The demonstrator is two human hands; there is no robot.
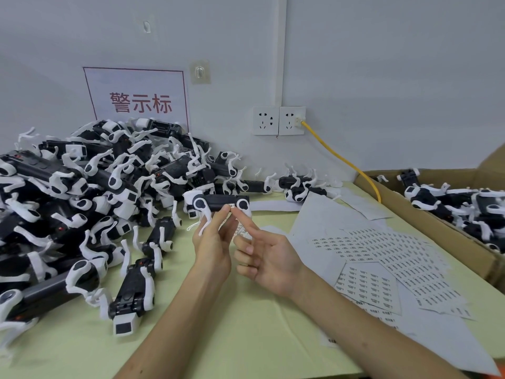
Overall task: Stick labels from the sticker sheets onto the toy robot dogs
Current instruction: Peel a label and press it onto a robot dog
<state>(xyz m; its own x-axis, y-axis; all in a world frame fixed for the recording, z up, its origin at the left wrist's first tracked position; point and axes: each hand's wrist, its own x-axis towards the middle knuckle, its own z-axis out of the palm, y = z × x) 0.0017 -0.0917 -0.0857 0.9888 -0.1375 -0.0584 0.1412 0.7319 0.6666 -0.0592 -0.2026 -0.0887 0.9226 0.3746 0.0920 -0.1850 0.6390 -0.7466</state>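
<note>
Two bare hands are meeting above the middle of the bench (246, 337). The left hand (211, 247) is holding one toy robot dog (218, 202) up in front of the wall. Its fingers (222, 214) are curling up against the dark body, and a white leg is hanging down across the palm. The right hand (269, 258) is reaching in from the right. Its index finger is stretching out, the tip touching a small white label (232, 205) on the dog's lower edge; its other fingers are curling loosely and holding nothing.

Sticker sheets (382, 253) are lying spread and overlapping on the bench just right of the hands. A large pile of toy robot dogs (82, 201) is covering the bench's left side up to the wall, and more are lying in a cardboard box (442, 231) at the right edge. A yellow cable (341, 160) is running from a wall socket (291, 120) down towards the box. A red-lettered sign (139, 102) is hanging behind the pile.
</note>
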